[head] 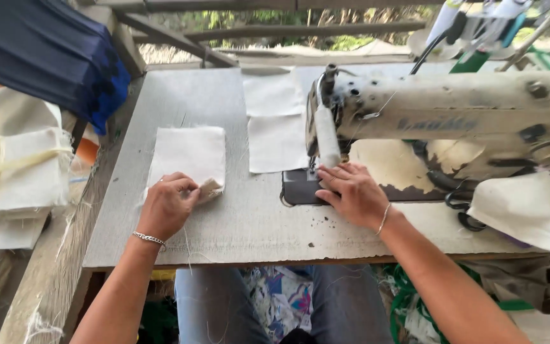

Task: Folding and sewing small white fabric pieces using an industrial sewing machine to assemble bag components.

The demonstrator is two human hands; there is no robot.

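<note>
My left hand [165, 205] grips the near corner of a stack of cream cloth pieces [187, 153] lying on the grey table [224, 223]. My right hand [352, 192] lies flat on the black bed plate [297, 188] of a worn cream sewing machine [453, 108], just below the needle area, with the fingers spread and nothing in them. Two white cloth squares [276, 121] lie beyond, between the stack and the machine head.
A bundle of tied cream cloth [17, 169] sits left of the table, with dark blue fabric [46, 51] above it. Scissors [463, 207] and a folded cream piece [520, 207] rest at the right. Thread cones [472, 22] stand behind the machine.
</note>
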